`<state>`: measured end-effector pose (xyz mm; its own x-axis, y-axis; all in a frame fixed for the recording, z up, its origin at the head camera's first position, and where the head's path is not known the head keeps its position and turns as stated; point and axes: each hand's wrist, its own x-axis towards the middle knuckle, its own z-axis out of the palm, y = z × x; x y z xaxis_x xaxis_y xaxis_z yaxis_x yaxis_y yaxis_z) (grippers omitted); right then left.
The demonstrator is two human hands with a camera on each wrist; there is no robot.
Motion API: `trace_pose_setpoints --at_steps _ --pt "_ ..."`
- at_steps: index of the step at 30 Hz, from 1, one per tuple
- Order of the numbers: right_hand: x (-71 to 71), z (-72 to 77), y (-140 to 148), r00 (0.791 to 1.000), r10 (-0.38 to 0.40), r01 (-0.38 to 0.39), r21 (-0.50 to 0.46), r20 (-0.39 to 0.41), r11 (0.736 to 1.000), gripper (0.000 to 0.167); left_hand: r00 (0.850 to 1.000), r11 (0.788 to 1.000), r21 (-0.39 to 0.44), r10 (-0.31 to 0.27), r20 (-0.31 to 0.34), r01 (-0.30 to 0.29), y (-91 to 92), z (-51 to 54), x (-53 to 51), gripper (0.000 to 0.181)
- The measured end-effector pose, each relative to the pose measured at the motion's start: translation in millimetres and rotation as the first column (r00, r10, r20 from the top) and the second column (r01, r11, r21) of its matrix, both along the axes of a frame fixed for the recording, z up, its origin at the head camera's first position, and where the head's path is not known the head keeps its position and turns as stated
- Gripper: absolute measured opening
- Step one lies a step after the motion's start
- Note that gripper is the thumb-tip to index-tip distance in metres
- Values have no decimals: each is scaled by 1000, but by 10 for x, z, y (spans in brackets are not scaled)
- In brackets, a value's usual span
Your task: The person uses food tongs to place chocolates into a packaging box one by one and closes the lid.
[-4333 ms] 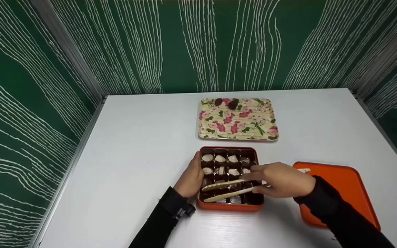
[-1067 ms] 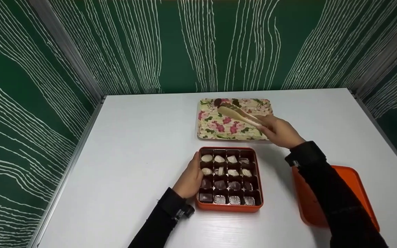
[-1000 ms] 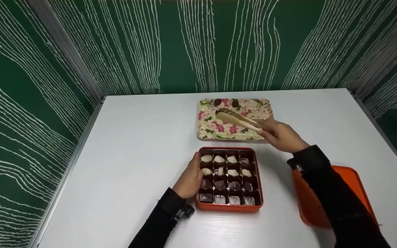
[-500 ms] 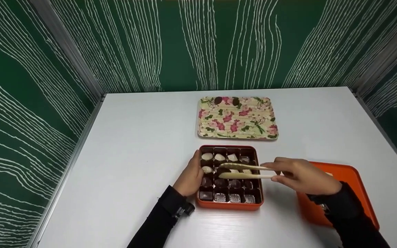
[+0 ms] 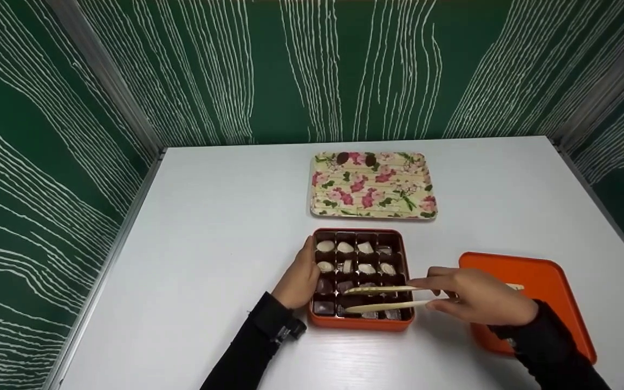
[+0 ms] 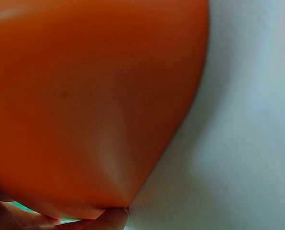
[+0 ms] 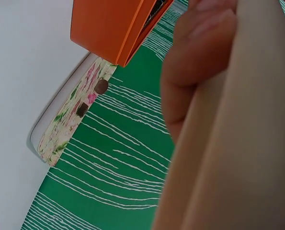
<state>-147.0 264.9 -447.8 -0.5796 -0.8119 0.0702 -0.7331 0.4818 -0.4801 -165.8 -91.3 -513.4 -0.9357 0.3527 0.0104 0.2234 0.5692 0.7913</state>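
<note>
An orange box [image 5: 363, 324] of chocolates stands on the table in the head view, its brown insert split into small cells. White chocolates [image 5: 366, 268] fill much of the two far rows; dark chocolates [image 5: 324, 307] sit in the nearer ones. My left hand [image 5: 296, 279] holds the box by its left side, and its fingers touch the orange wall in the left wrist view. My right hand [image 5: 472, 295] pinches wooden tongs [image 5: 388, 306], their tips spread low over the two near rows. Something dark shows by the tips; whether they touch it is unclear.
Beyond the box lies a floral tray [image 5: 374, 189] with two dark chocolates [image 5: 343, 158] near its back edge. An orange lid [image 5: 528, 292] lies at the right, partly under my right forearm. Green patterned panels [image 5: 301, 70] enclose the white table [image 5: 225, 216].
The tongs have come from the tray, carrying a dark chocolate, over the box's middle to its near rows. A piece is gone from the tray. My left hand stays on the box.
</note>
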Motion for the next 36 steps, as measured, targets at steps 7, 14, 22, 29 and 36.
trace_pose_setpoints --at_steps 7,14,22,29,36 --pt "-4 15 -12 996 9 -11 14 90 1000 45 1000 1000 -5 8 -9 -8 4 -9 1 62" --pt "-92 45 -21 997 28 -24 -56 74 998 47 1000 1000 -5 12 -1 -12 7 -5 -4 62" --pt "-476 193 -19 981 -133 160 -192 143 968 48 1000 1000 -8 7 5 -7 3 -5 -5 62" --pt "-959 206 -137 932 -338 360 -235 130 903 50 1000 1000 -10 4 -11 -4 2 -18 -6 60" --pt "-1377 46 -230 826 -552 563 -236 115 792 53 1000 1000 -3 5 -24 -5 2 -22 -11 61"
